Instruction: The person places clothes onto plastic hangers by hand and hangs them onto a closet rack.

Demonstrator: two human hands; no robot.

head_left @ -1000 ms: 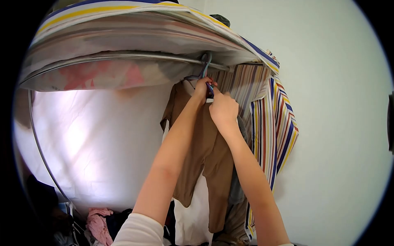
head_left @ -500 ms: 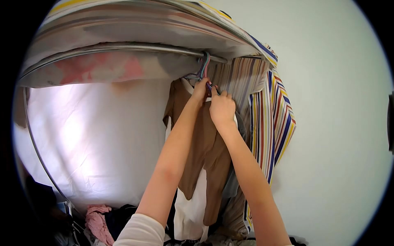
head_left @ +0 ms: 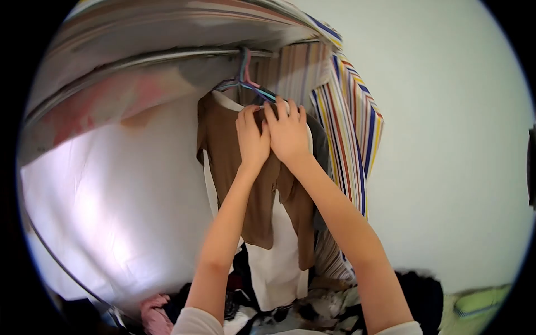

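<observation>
Brown clothing (head_left: 223, 131), a short-sleeved top with trouser legs hanging in front, is on coloured hangers (head_left: 245, 72) hooked on a metal rod (head_left: 195, 53). My left hand (head_left: 253, 139) lies against the upper middle of the brown cloth, fingers slightly apart and bent over it. Beside it, my right hand (head_left: 288, 133) rests on the cloth just under the hanger bar, its fingers spread. The two hands touch at the thumbs. White cloth (head_left: 273, 273) hangs behind the brown legs. A grey garment (head_left: 320, 145) shows at the right.
A striped fabric cover (head_left: 357, 123) hangs at the right of the rack, beside a pale wall (head_left: 435, 139). White sheeting (head_left: 111, 212) forms the left side. Below lie a pink cloth (head_left: 156, 315), dark clothes (head_left: 421, 296) and, lower right, a green item (head_left: 479, 303).
The view has shifted, so rod and clothes appear further left and higher. My hands have moved off the hanger's middle onto the brown cloth, and their fingers have spread from a closed grip.
</observation>
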